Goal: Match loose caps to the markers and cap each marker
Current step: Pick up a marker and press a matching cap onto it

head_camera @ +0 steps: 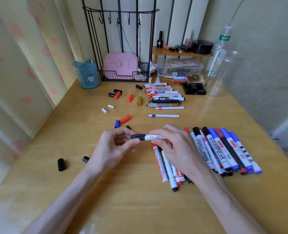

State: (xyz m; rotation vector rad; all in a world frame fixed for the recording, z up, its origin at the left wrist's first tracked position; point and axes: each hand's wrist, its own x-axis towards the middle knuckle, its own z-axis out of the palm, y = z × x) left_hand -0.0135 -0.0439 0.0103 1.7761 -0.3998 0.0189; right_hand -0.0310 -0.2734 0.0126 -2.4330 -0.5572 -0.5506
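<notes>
The left hand (118,146) pinches a black cap (137,137) between thumb and fingers. The right hand (173,147) grips the white marker (156,137) by its barrel. The marker lies level above the bench (123,191), long axis left to right, cap at its left end. The cap seems on, perhaps not fully seated. Capped markers (224,149) lie beside the right hand; uncapped markers (165,97) and loose caps (125,119) lie beyond.

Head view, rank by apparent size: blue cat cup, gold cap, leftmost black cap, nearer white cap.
1. blue cat cup
2. leftmost black cap, though it lies nearer the camera, so unsure against the next
3. gold cap
4. nearer white cap
</notes>
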